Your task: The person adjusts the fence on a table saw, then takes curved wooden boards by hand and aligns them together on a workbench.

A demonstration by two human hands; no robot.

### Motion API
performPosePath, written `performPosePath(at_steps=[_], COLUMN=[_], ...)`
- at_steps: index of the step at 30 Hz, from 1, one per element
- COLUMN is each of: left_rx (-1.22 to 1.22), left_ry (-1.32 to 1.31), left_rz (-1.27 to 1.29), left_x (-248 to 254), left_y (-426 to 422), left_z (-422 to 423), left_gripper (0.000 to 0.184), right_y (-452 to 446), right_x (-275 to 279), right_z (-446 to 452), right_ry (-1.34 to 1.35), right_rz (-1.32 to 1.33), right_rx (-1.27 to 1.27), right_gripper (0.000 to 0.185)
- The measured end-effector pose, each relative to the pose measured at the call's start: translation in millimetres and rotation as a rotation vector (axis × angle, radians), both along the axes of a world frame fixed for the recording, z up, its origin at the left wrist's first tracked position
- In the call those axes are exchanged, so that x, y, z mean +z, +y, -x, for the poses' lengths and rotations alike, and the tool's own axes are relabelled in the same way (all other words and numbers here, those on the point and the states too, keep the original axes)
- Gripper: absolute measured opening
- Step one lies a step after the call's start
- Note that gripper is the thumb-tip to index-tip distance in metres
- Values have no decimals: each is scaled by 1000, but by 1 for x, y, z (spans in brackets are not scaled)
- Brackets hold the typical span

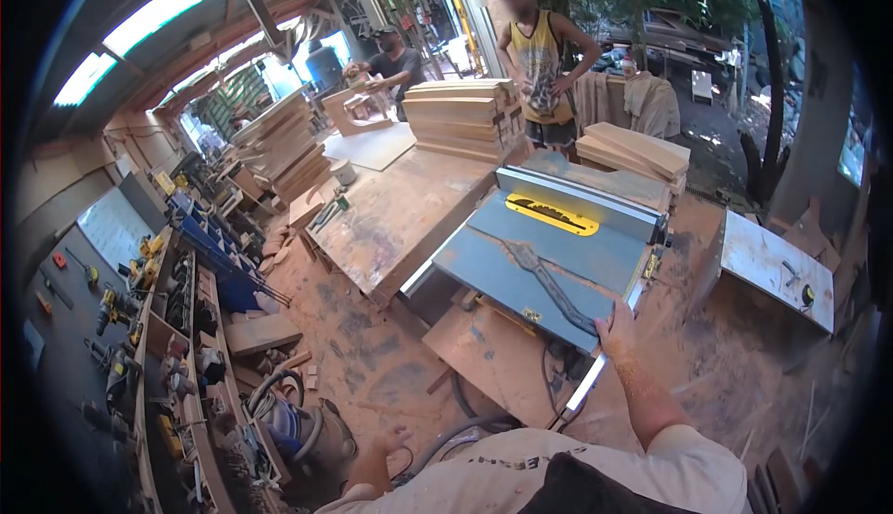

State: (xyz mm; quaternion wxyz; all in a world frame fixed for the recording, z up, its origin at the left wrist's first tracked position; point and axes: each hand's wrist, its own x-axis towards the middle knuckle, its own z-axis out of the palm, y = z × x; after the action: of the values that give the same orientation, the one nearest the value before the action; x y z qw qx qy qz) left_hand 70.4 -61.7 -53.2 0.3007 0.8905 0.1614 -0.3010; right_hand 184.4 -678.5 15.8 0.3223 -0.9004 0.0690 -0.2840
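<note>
Head view, twelve o'clock at the top — a person's right hand (616, 335) rests at the near right corner of a table saw (473, 259) in a dust-strewn workshop. The fingers are at the table's edge, partly bent, the thumb apart from them; whether they clasp the edge or merely lie on it cannot be told, and nothing loose is seen in them.

A long dark strip (551, 283), perhaps a push stick, lies flat on the saw's top toward ten o'clock from that hand. Its long axis slants from about eleven o'clock down to five, pointing its lower end at the fingers; that end sits just beside them, though contact is unclear. The right hand is plainly the nearer one.

The left hand (383, 447) hangs low toward eight o'clock from the right, fingers loosely spread and apparently holding nothing, well apart from the strip, with a vacuum cleaner (330, 440) near it at nine o'clock.

From the right hand, the yellow blade insert (552, 213) is at eleven o'clock, past the strip, with the fence (595, 200) just beyond it. Farther off — near twelve — stands a co-worker in a yellow top (542, 53).
</note>
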Motion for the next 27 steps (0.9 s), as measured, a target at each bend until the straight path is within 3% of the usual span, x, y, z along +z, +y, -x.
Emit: performPosePath(at_steps=[3, 5, 10, 12, 13, 15, 18, 19, 21, 22, 27], left_rx=[-73, -56, 19, -273, -277, -28, 88, 92, 136, 137, 151], left_ry=[13, -20, 2, -118, -119, -89, -60, -59, -43, -42, -18], left_rz=[-116, -62, -10, -57, -44, -28, 94, 101, 117, 133, -37], left_x=[27, 26, -33, -41, -44, -44, -88, -82, -9, -8, 2], left_y=[-9, -3, 39, 51, 48, 48, 75, 74, 39, 36, 42], left_z=[10, 18, 32, 35, 35, 36, 48, 51, 55, 56, 66], left_gripper=[61, 60, 59, 58, 58, 55, 52, 52, 51, 51, 53], right_y=[2, 5, 7, 6, 2, 0, 2, 1, 0, -2, -10], right_x=[-13, -18, -14, -22, -26, -33, -39, -35, -2, 13, 43], right_z=[-8, -14, -2, -6, -7, -11, -12, -11, 4, 11, 20], right_ry=[-83, -102, -38, -86, -85, -66, -139, -139, 6, 7, 204], right_rz=[61, 76, -60, -88, -75, -61, -50, -44, 89, 105, 317], right_rx=[-52, -55, -74, -98, -103, -113, -95, -91, 49, 50, 213], right_gripper=[64, 60, 46, 37, 37, 36, 36, 36, 46, 46, 93])
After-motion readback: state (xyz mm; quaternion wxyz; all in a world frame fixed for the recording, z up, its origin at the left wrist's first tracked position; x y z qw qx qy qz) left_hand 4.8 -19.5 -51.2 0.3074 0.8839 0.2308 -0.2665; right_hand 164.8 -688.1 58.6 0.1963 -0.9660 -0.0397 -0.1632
